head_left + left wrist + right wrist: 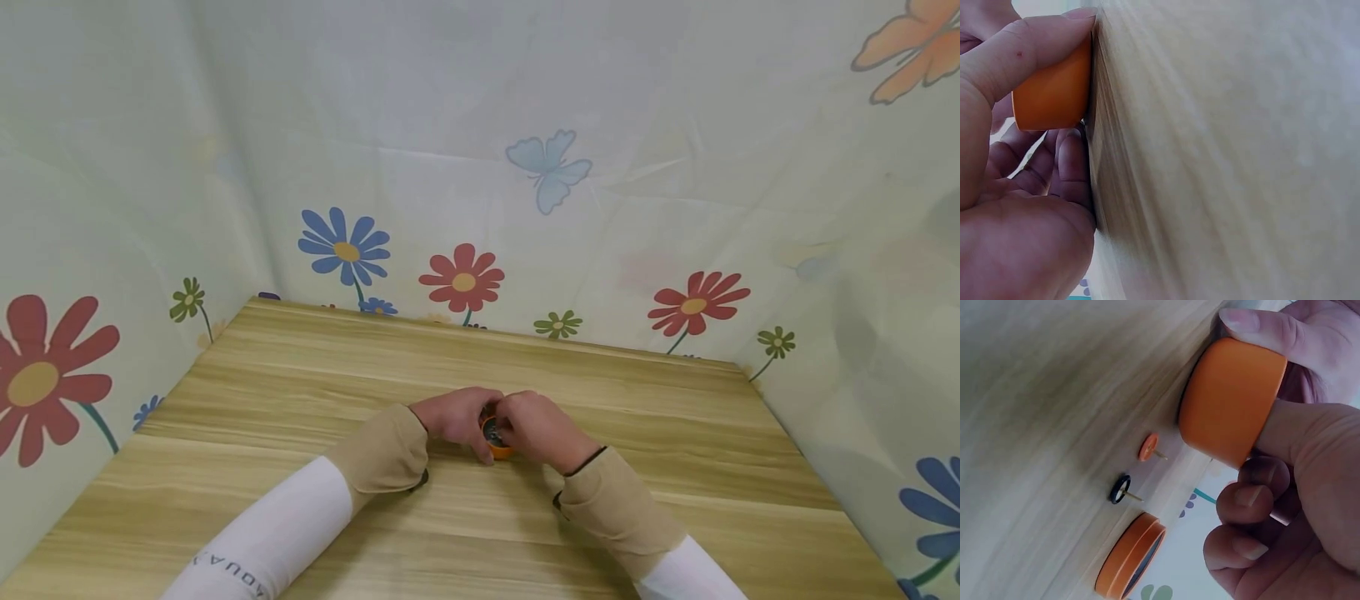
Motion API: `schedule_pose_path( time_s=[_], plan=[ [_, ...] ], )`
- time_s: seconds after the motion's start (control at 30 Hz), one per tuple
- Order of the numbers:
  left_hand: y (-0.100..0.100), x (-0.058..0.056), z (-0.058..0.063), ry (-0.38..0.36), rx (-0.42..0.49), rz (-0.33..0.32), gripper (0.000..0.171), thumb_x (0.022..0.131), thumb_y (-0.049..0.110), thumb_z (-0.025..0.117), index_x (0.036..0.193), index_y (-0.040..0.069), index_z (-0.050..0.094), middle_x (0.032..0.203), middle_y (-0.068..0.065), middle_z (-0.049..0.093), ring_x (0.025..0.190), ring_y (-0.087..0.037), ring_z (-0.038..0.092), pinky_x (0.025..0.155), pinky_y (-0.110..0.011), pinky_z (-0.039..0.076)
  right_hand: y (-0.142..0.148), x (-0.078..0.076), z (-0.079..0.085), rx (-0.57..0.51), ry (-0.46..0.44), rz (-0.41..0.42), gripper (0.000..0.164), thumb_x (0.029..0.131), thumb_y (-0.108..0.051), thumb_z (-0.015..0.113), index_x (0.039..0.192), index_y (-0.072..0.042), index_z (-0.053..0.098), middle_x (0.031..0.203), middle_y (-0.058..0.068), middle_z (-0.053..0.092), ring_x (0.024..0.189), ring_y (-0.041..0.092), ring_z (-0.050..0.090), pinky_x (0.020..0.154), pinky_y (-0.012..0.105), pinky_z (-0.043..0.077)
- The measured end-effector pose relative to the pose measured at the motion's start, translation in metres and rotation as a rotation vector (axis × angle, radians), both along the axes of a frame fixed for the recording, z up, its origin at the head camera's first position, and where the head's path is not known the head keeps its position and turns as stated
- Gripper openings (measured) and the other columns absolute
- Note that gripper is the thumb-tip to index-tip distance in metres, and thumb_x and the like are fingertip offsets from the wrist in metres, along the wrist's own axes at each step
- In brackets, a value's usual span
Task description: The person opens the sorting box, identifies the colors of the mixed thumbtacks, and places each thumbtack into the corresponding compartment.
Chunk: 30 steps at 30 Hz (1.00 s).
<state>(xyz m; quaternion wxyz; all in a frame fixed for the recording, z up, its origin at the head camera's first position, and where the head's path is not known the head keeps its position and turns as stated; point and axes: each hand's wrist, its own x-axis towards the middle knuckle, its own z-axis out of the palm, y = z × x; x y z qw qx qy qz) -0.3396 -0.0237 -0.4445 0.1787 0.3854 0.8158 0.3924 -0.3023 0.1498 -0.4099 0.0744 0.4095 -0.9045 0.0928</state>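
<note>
Orange container (1232, 400) stands on the surface (300, 375); left hand (459, 417) grips it; curled right hand (542, 429) reaches inside, its hold hidden.

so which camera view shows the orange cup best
Right wrist: the cup is large there, its side mostly uncovered. Left wrist shows part of its side, the left hand covering some. Head shows it small between that and the right hand, dark inside visible.

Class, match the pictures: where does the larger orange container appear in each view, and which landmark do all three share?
Head: the orange container is below the picture's middle, slightly right.
Left wrist: upper left, orange wall visible.
Right wrist: upper right; the flatter orange piece is lower left.
Shared landmark: the wood-grained tabletop.
</note>
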Motion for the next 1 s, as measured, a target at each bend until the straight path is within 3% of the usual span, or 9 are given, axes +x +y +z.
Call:
schedule_pose_path(
  time_s=[0.23, 0.4, 0.53, 0.73, 1.0],
  plan=[
    [0.001, -0.003, -0.004, 0.008, -0.009, 0.011, 0.049, 0.061, 0.010, 0.089, 0.096, 0.014, 0.055, 0.092, 0.005, 0.059, 0.080, -0.009, 0.057, 0.071, -0.023, 0.048, 0.011, 0.004, 0.008, -0.086, -0.054, 0.007, 0.015, 0.080, -0.004, 0.067, 0.071, -0.016, 0.064, 0.065, -0.009, 0.051, 0.054, 0.006, 0.042, 0.051, 0.024, 0.038],
    [0.000, 0.000, 0.001, -0.011, -0.008, 0.021, 0.047, 0.061, 0.006, 0.088, 0.094, 0.010, 0.054, 0.090, 0.003, 0.061, 0.080, -0.013, 0.058, 0.071, -0.024, 0.048, 0.022, 0.010, 0.017, -0.109, -0.071, -0.045, 0.007, 0.081, -0.007, 0.070, 0.079, -0.014, 0.069, 0.071, -0.010, 0.053, 0.058, 0.005, 0.045, 0.054, 0.025, 0.042],
    [-0.001, 0.001, 0.005, -0.022, -0.003, 0.028, 0.047, 0.060, 0.004, 0.088, 0.093, 0.010, 0.054, 0.088, 0.003, 0.061, 0.079, -0.012, 0.058, 0.070, -0.024, 0.048, 0.030, 0.013, 0.019, -0.106, -0.064, -0.070, 0.009, 0.081, -0.009, 0.070, 0.077, -0.017, 0.068, 0.071, -0.012, 0.053, 0.060, 0.004, 0.047, 0.056, 0.023, 0.044],
    [-0.001, 0.001, 0.004, -0.038, 0.016, 0.019, 0.048, 0.059, 0.002, 0.087, 0.093, 0.009, 0.054, 0.087, 0.002, 0.061, 0.078, -0.012, 0.058, 0.069, -0.024, 0.047, 0.038, 0.014, 0.013, -0.102, -0.052, -0.043, 0.017, 0.079, -0.006, 0.067, 0.069, -0.019, 0.062, 0.068, -0.011, 0.051, 0.058, 0.005, 0.045, 0.053, 0.024, 0.042],
    [0.001, 0.003, 0.003, -0.022, 0.025, 0.010, 0.047, 0.059, 0.003, 0.087, 0.092, 0.008, 0.055, 0.087, -0.001, 0.061, 0.078, -0.018, 0.057, 0.066, -0.023, 0.047, 0.044, 0.014, -0.007, -0.004, -0.088, -0.021, 0.011, 0.076, -0.007, 0.070, 0.073, -0.016, 0.066, 0.068, -0.014, 0.054, 0.060, 0.001, 0.048, 0.056, 0.022, 0.043]
  ],
)
